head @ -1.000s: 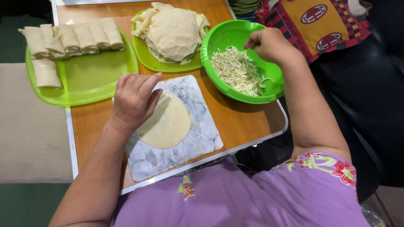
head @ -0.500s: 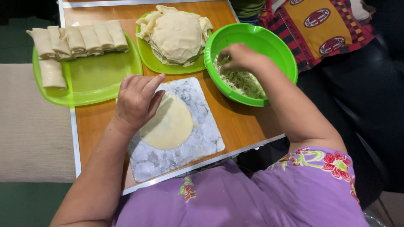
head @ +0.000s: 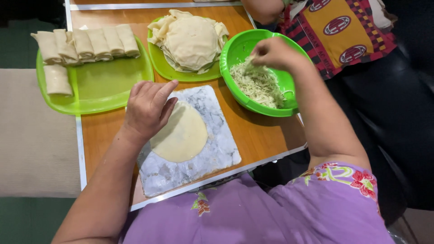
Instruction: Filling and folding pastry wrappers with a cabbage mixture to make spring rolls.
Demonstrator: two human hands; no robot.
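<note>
A round pale wrapper (head: 183,135) lies flat on a grey marble slab (head: 212,156). My left hand (head: 147,108) rests on the wrapper's far-left edge, fingers together and flat. My right hand (head: 271,53) is over the green bowl (head: 235,49), fingers pinched on a tuft of the shredded filling (head: 257,83), which trails down from the fingertips into the bowl.
A green plate (head: 158,58) behind the slab carries a stack of wrappers (head: 190,38). A green tray (head: 104,86) at the left holds several rolled pieces (head: 86,43). Another person in a patterned red and yellow garment (head: 343,27) stands at the right of the wooden table (head: 257,133).
My right hand dipped from the bowl's far rim into the filling and now lifts a pinch of it. The left hand stayed on the wrapper.
</note>
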